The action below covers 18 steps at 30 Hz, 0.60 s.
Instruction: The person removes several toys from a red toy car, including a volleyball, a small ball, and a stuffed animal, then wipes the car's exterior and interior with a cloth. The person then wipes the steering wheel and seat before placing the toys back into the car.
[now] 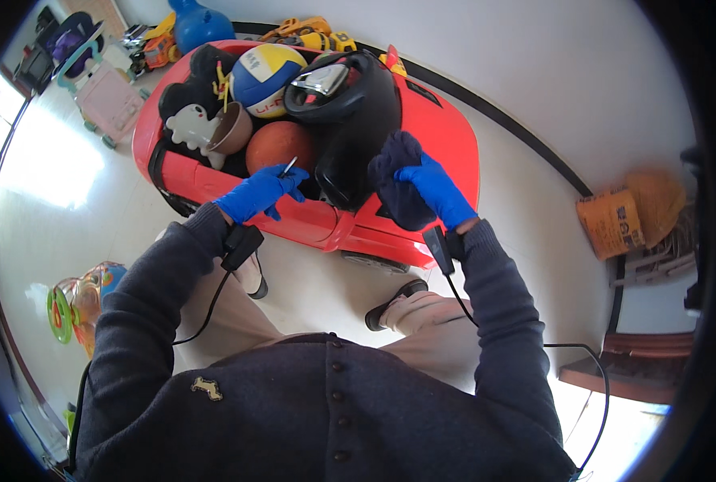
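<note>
My left hand (260, 191), in a blue glove, holds a thin stick-like object (290, 165) with a pale end and a dark lower part; what it is I cannot tell. Below an orange-red ball (278, 144), that hand hovers near the side of a red ride-on toy car (445, 141). My right hand (441, 190), also gloved in blue, grips a bunched navy cloth (401, 181) over the car's front end. Close to the cloth is the car's black dashboard (352, 162) with its black steering wheel (367, 90).
Inside the car sit a volleyball (264, 75), a brown bowl (234, 129) and a white animal-shaped toy (190, 125). Toy trucks (312, 36) and a blue toy (204, 27) line the wall. A pink toy suitcase (108, 102) stands left; a yellow bag (611, 220) lies right.
</note>
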Available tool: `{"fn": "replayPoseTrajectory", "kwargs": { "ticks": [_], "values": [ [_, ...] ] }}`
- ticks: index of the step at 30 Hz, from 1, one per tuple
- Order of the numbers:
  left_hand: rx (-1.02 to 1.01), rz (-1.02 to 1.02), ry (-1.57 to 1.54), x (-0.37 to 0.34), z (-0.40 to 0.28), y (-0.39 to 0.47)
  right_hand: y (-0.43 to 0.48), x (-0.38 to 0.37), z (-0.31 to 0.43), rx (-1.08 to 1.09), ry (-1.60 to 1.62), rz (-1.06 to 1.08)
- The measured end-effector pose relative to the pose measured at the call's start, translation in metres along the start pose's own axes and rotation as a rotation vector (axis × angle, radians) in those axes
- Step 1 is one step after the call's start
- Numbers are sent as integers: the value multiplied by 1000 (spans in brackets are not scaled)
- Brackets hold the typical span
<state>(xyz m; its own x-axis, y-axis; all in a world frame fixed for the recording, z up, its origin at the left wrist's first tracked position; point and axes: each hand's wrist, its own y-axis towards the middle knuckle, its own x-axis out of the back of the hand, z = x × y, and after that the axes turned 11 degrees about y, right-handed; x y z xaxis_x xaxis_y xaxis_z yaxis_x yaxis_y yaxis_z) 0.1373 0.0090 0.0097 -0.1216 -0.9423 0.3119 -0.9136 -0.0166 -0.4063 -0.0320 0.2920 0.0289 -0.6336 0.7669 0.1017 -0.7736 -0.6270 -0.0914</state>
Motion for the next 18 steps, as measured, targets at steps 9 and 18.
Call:
{"fn": "replayPoseTrajectory", "kwargs": {
  "ticks": [9,18],
  "values": [
    [-98,-133,-167,-2,2,-20,11,-78,16,-126,-406,483],
    [-176,-309,-543,49,18,2,37,-54,104,48,-285,341]
  ]
}}
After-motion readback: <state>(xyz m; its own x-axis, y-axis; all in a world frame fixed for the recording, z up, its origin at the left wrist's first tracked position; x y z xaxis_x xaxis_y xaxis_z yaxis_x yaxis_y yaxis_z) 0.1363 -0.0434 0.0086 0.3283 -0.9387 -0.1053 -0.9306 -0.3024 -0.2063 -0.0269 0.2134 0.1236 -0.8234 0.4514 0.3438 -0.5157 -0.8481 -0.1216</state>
